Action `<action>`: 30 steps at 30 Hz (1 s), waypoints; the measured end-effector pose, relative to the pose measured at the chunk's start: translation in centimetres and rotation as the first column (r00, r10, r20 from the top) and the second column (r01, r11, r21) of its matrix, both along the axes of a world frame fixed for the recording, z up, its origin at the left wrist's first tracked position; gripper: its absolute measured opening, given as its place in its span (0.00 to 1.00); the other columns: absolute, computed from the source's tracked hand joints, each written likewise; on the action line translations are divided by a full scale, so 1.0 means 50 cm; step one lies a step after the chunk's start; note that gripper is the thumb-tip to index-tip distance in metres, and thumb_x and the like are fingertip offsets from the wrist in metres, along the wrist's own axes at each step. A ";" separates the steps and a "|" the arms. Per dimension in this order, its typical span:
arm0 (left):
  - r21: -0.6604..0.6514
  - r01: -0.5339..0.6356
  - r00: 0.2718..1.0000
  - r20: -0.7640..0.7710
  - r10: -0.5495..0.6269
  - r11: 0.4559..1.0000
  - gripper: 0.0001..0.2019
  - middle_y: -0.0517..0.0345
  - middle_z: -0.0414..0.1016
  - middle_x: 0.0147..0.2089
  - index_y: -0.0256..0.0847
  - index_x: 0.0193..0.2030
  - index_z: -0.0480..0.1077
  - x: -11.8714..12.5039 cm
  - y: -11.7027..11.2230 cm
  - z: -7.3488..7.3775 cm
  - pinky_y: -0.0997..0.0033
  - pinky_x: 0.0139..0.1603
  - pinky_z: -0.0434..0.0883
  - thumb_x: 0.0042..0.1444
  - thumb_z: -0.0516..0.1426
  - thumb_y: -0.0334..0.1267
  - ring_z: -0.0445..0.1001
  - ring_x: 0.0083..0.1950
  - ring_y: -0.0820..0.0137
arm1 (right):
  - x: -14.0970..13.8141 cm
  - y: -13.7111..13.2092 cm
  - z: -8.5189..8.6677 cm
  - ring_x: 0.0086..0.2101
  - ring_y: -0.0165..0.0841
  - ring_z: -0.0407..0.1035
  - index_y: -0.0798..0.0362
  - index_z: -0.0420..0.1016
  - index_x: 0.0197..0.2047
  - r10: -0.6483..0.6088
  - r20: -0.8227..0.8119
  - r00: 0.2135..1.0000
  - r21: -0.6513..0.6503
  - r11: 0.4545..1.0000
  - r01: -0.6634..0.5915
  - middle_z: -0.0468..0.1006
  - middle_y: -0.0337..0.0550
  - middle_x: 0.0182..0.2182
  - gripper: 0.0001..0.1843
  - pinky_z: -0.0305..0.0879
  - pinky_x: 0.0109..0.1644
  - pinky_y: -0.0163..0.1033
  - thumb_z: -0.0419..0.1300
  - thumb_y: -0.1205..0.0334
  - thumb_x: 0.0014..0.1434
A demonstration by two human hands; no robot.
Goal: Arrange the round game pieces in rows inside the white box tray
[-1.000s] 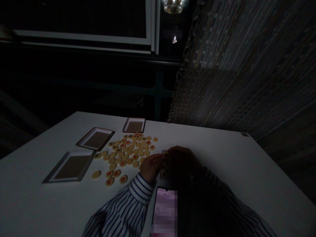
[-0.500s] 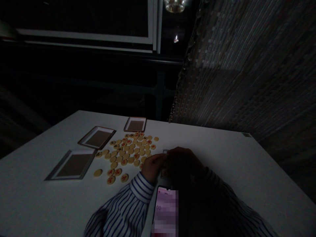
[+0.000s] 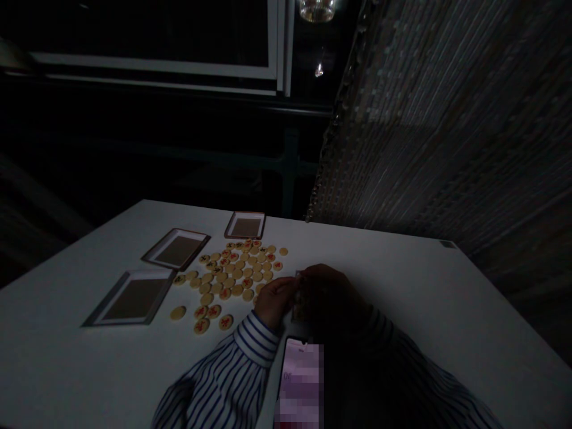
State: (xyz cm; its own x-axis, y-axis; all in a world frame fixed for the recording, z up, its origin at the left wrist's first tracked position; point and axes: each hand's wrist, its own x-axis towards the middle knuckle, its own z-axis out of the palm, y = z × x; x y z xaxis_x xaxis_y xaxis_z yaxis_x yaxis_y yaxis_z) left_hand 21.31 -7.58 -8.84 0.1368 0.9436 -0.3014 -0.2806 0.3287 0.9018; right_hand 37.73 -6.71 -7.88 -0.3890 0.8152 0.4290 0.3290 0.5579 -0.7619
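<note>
My left hand (image 3: 273,300) is closed, its thumb and fingers pinching the upper left side of a small pale-edged box (image 3: 298,310). Round shapes seem to lie inside the box, but the darkness blurs them. My right hand (image 3: 333,292) curls over the box's right side with its fingers bent down; deep shadow hides most of them. Just left of my hands spreads a loose group of Chinese chess pieces (image 3: 229,282), some with red or black characters up, others blank side up. A lit phone (image 3: 298,381) lies below the box, between my forearms.
The white table (image 3: 402,262) carries three flat rectangular frames or trays at left: a grey-rimmed one (image 3: 161,304), a brown-rimmed one (image 3: 149,253) and a smaller one (image 3: 227,229) behind. A bead-string curtain (image 3: 402,119) hangs beyond the right far edge. The room is very dark.
My right hand has shifted slightly over the box, and its fingers sit a little differently. My left hand stays nearly in place; the scattered pieces have not visibly moved.
</note>
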 end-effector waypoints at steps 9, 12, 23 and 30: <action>0.009 0.048 0.999 -0.001 -0.048 0.999 0.21 0.69 0.59 0.13 0.35 0.30 0.70 -0.004 -0.001 -0.002 0.80 0.15 0.46 0.35 0.61 0.51 0.51 0.14 0.83 | -0.010 -0.003 0.015 0.40 0.37 0.67 0.51 0.71 0.43 -0.082 0.264 0.961 0.152 0.988 0.042 0.74 0.48 0.39 0.14 0.63 0.44 0.44 0.55 0.61 0.52; 0.000 0.057 0.998 0.006 -0.057 0.998 0.20 0.69 0.59 0.13 0.35 0.29 0.70 -0.004 -0.001 -0.002 0.80 0.15 0.46 0.35 0.61 0.50 0.52 0.13 0.83 | -0.013 -0.003 0.016 0.39 0.36 0.67 0.51 0.71 0.43 -0.123 0.308 0.943 0.188 0.980 0.067 0.74 0.47 0.39 0.13 0.64 0.44 0.43 0.54 0.60 0.53; 0.033 0.094 0.990 0.103 -0.097 0.995 0.17 0.65 0.65 0.17 0.35 0.32 0.71 -0.007 0.007 -0.029 0.80 0.15 0.49 0.38 0.61 0.46 0.56 0.15 0.82 | -0.018 0.003 0.015 0.39 0.34 0.66 0.53 0.69 0.44 -0.199 0.476 0.856 0.306 0.951 0.050 0.74 0.46 0.39 0.15 0.62 0.43 0.40 0.52 0.59 0.55; 0.071 -0.039 0.997 -0.059 0.044 0.997 0.18 0.65 0.66 0.17 0.35 0.32 0.71 -0.013 0.005 -0.010 0.79 0.16 0.53 0.38 0.60 0.48 0.57 0.15 0.81 | -0.022 0.007 0.044 0.37 0.32 0.66 0.52 0.70 0.41 -0.218 0.670 0.710 0.238 0.969 0.072 0.74 0.45 0.38 0.13 0.59 0.40 0.36 0.49 0.57 0.57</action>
State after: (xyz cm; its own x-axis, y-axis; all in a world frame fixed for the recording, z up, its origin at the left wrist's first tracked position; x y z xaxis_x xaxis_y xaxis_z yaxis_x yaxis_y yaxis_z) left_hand 20.69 -7.33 -9.34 0.0805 0.9672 -0.2410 -0.2367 0.2534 0.9380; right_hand 36.61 -6.34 -5.70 -0.5178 0.8224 0.2355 0.8075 0.5608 -0.1828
